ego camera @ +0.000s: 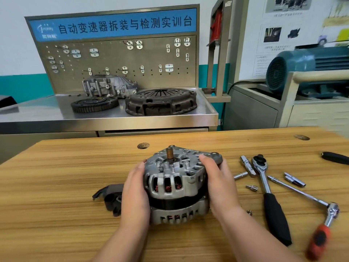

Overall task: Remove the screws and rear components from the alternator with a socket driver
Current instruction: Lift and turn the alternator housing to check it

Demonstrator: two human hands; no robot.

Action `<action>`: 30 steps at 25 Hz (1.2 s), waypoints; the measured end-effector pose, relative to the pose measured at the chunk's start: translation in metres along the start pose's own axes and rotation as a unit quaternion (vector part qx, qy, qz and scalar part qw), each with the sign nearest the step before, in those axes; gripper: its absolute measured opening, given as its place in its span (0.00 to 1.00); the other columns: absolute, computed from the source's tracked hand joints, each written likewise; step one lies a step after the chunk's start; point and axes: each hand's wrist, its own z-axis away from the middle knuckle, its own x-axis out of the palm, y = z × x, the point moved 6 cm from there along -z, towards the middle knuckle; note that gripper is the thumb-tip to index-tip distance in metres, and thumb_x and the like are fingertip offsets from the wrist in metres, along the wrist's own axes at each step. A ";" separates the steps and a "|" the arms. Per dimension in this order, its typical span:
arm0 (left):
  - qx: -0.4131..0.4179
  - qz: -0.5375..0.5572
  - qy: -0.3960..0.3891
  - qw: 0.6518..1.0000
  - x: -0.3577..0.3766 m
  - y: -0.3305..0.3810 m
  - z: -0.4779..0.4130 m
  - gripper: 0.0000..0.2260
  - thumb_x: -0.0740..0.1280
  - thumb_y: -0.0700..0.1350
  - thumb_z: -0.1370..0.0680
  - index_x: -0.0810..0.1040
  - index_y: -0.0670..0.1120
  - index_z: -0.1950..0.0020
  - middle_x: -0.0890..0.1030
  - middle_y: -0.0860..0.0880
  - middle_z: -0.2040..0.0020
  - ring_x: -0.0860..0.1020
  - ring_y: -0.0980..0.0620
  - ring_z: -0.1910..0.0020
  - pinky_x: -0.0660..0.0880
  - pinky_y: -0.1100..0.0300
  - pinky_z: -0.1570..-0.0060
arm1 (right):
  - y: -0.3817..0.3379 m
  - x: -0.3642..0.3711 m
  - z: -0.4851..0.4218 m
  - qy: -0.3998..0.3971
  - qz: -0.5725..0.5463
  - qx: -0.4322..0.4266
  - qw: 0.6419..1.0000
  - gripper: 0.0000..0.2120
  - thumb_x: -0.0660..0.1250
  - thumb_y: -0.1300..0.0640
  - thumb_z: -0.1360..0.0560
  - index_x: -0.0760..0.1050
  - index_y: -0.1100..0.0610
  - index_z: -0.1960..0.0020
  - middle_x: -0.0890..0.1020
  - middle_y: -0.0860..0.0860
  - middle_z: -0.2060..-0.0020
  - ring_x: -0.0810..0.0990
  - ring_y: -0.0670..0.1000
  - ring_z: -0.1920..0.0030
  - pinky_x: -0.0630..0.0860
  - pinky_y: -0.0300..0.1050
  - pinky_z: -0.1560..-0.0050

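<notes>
Holding the alternator (175, 186) on the bench (56, 186) with the left grip (135, 188) wrapped round one side and the right grip (219, 184) wrapped round the other, nothing else in either. Leave the left grip on to stop any spin. Reach just right of the right grip for the black-handled ratchet (267, 191) and a small socket (251, 187). Push the socket on straight before turning. Keep the shaft (171, 154), just past both grips, pointing up.
</notes>
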 end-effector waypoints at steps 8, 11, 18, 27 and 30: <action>0.103 -0.064 0.023 0.992 0.001 0.003 0.016 0.26 0.58 0.64 0.32 0.79 0.52 0.42 0.82 0.55 0.48 0.79 0.60 0.47 0.75 0.67 0.52 | 0.010 -0.005 0.007 0.017 -0.007 -0.017 1.000 0.21 0.64 0.39 0.36 0.78 0.50 0.50 0.84 0.49 0.54 0.82 0.51 0.49 0.75 0.60 0.41; -0.017 -0.013 -0.040 0.999 0.003 0.002 0.004 0.25 0.64 0.63 0.33 0.80 0.48 0.45 0.83 0.46 0.47 0.80 0.45 0.46 0.73 0.44 0.41 | 0.013 -0.002 0.005 0.005 -0.044 0.022 0.999 0.23 0.69 0.40 0.41 0.78 0.50 0.50 0.85 0.50 0.53 0.82 0.53 0.47 0.75 0.61 0.40; 0.059 -0.014 0.028 0.998 0.001 0.024 0.010 0.11 0.63 0.51 0.25 0.82 0.49 0.58 0.84 0.48 0.58 0.82 0.54 0.63 0.75 0.58 0.63 | -0.005 0.010 0.017 0.015 -0.038 -0.012 0.999 0.20 0.69 0.40 0.45 0.75 0.48 0.57 0.84 0.53 0.56 0.82 0.58 0.51 0.77 0.65 0.46; 0.129 -0.115 0.044 0.984 -0.010 0.045 0.003 0.10 0.59 0.44 0.24 0.80 0.53 0.55 0.82 0.63 0.61 0.78 0.67 0.60 0.72 0.66 0.60 | 0.001 0.024 0.014 -0.009 -0.067 -0.016 0.998 0.14 0.67 0.47 0.37 0.77 0.49 0.53 0.84 0.54 0.53 0.82 0.58 0.49 0.78 0.62 0.46; 0.113 -0.108 0.058 0.986 -0.016 0.034 0.002 0.11 0.58 0.41 0.23 0.78 0.53 0.55 0.80 0.61 0.61 0.74 0.75 0.62 0.69 0.77 0.64 | 0.006 0.021 0.012 0.011 -0.031 -0.036 0.999 0.14 0.67 0.46 0.40 0.76 0.47 0.56 0.84 0.52 0.57 0.82 0.58 0.51 0.78 0.64 0.45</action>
